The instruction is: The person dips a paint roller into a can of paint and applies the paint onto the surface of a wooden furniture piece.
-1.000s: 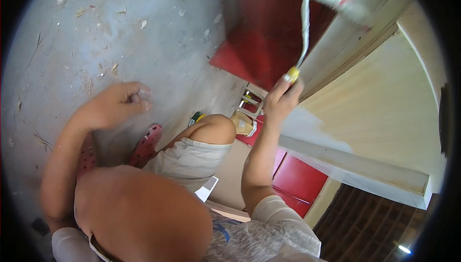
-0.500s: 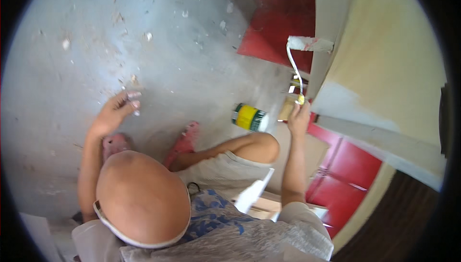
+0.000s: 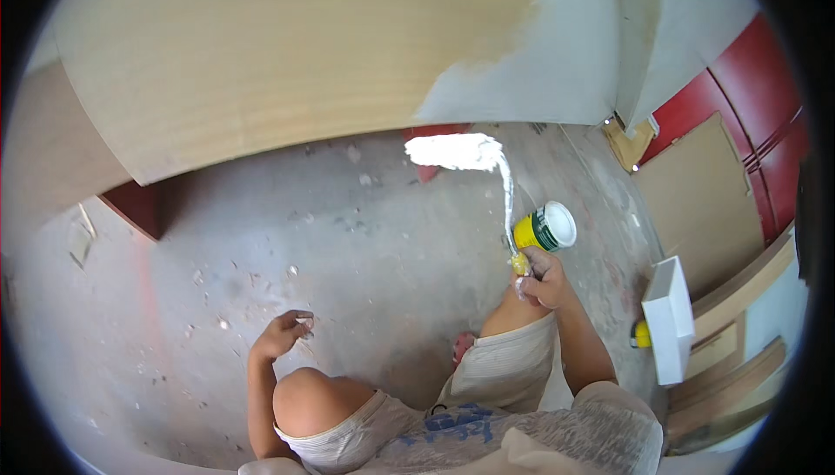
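My right hand [image 3: 544,277] is closed around the yellow handle of a paint roller [image 3: 454,152]. The roller's sleeve is thick with white paint, and its bent wire is coated too. It is held up below the lower edge of a partly white, partly bare wood panel [image 3: 296,49], apparently apart from it. Just beyond the same hand stands a yellow and green paint bucket [image 3: 546,228] with white paint inside. My left hand [image 3: 285,334] hangs near my left knee, holding nothing, its fingers loosely bent and paint-smeared.
Grey floor [image 3: 261,223] with debris and paint spots spreads around my feet. To the right are a brown board [image 3: 696,205] leaning on red panels [image 3: 765,83], a white box [image 3: 668,318] and wooden pieces [image 3: 722,362]. A dark red board [image 3: 139,207] juts under the panel at left.
My view has swung toward the wood panel. The roller in my right hand has left the panel's edge area and now shows a fully white sleeve near the bucket. My left hand remains free.
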`<state>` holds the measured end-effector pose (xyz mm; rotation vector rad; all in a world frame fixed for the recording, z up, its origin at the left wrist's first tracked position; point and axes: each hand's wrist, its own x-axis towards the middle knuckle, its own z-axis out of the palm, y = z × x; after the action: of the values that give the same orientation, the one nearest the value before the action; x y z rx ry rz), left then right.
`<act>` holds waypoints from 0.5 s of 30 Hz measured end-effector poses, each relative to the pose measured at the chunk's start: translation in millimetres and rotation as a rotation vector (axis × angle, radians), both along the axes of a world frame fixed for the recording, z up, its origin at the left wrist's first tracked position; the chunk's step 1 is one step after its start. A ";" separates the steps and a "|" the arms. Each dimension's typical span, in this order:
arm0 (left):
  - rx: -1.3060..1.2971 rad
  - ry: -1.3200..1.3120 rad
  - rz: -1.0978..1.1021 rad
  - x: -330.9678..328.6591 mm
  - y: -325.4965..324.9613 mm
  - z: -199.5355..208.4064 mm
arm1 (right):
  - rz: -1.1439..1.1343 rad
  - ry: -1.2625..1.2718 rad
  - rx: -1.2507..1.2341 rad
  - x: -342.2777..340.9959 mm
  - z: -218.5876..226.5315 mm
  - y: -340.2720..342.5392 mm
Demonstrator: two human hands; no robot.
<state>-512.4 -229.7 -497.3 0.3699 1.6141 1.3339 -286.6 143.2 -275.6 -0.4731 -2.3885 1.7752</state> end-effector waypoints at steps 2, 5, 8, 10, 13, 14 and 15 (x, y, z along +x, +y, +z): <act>-0.025 0.104 -0.025 -2.1 -6.5 30.9 | -0.083 0.057 -0.024 0.3 -18.7 29.6; -0.064 0.163 0.025 7.1 -3.9 88.3 | 0.008 0.068 -0.174 -4.8 -36.2 72.0; 0.015 0.334 0.195 25.3 -0.8 136.1 | 0.047 0.041 -0.319 -44.9 -44.1 89.9; -0.010 0.555 0.311 39.6 3.9 192.3 | 0.146 0.150 -0.251 -65.1 -28.3 83.9; 0.135 0.858 0.563 83.9 47.8 317.6 | 0.220 0.379 -0.249 -99.9 18.5 62.7; 0.231 1.075 0.659 99.1 53.6 341.4 | 0.251 0.538 -0.243 -117.5 31.9 52.8; 0.162 1.373 0.571 116.5 54.3 383.8 | 0.349 0.586 -0.221 -134.8 58.5 41.9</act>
<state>-395.9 -175.3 -113.4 1.1584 2.8791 1.7596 -421.4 185.1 -217.0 0.4267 -1.9483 1.9660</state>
